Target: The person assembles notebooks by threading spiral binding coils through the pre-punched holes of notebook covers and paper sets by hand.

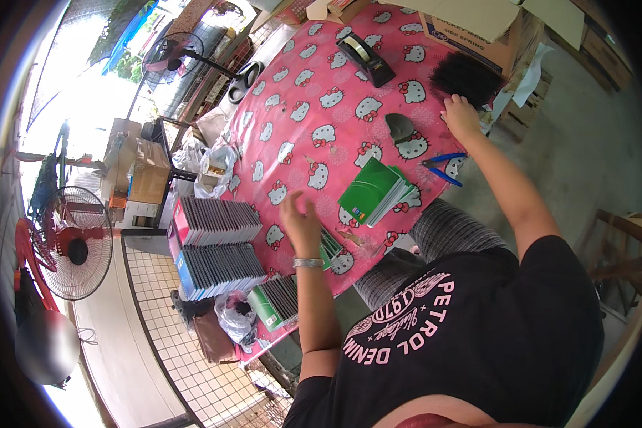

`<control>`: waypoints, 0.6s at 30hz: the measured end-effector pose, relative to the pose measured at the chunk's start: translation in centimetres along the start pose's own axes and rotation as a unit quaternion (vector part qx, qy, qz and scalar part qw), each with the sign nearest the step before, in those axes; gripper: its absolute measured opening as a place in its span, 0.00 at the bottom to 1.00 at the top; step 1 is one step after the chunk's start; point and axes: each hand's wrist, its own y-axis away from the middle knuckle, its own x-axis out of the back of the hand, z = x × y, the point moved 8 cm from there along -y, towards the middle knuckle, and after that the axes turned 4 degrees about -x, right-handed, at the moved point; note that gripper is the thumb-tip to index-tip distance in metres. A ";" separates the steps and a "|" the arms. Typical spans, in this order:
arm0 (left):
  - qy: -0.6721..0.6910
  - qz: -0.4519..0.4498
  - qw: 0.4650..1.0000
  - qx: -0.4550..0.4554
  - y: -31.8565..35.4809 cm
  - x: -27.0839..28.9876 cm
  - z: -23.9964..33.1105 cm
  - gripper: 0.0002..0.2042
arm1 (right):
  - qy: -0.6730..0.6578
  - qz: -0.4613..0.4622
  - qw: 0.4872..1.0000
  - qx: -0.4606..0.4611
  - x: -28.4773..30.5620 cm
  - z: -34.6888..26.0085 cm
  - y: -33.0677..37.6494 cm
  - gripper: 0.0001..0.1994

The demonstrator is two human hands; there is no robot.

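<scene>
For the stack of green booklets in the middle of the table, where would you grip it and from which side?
Grip the green booklets by the fanned right edge, which appears to overhang the table's rim there. Come from the right with the right hand, thumb on top and fingers beneath; the left hand is blurred beside it.

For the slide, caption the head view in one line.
Left hand hovers over a pink cartoon-print tablecloth beside green notebooks; right hand reaches black bristly bundle.
</scene>
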 end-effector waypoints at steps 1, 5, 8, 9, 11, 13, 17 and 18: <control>0.031 -0.024 0.996 -0.078 -0.4 -1.4 4.9 0.12 | 0.044 -0.027 0.998 -0.023 -1.0 1.4 -0.8 0.11; 0.040 -0.117 0.974 -0.191 0.7 -4.7 13.5 0.11 | 0.070 -0.062 0.995 0.014 -2.2 0.8 -2.2 0.10; 0.049 -0.128 0.985 -0.103 -1.1 -7.3 9.7 0.12 | 0.011 -0.041 0.999 -0.028 -0.5 0.2 -2.4 0.09; 0.085 -0.173 0.980 -0.047 -1.9 -8.4 7.9 0.13 | -0.023 -0.007 1.000 -0.007 0.7 -0.3 -2.2 0.08; 0.154 -0.261 0.951 0.067 -2.8 -10.4 5.1 0.15 | -0.091 0.060 0.993 0.033 3.3 -1.3 -1.4 0.08; 0.206 -0.370 0.898 0.121 -2.9 -12.3 4.7 0.21 | -0.300 0.101 0.944 0.097 4.6 -2.5 0.4 0.11; 0.241 -0.482 0.816 0.210 -2.1 -13.7 2.2 0.24 | -0.381 -0.251 0.859 0.232 4.2 -12.3 8.2 0.23; 0.248 -0.492 0.804 0.225 -2.0 -14.0 2.0 0.23 | -0.378 -0.276 0.854 0.224 3.4 -12.7 8.4 0.22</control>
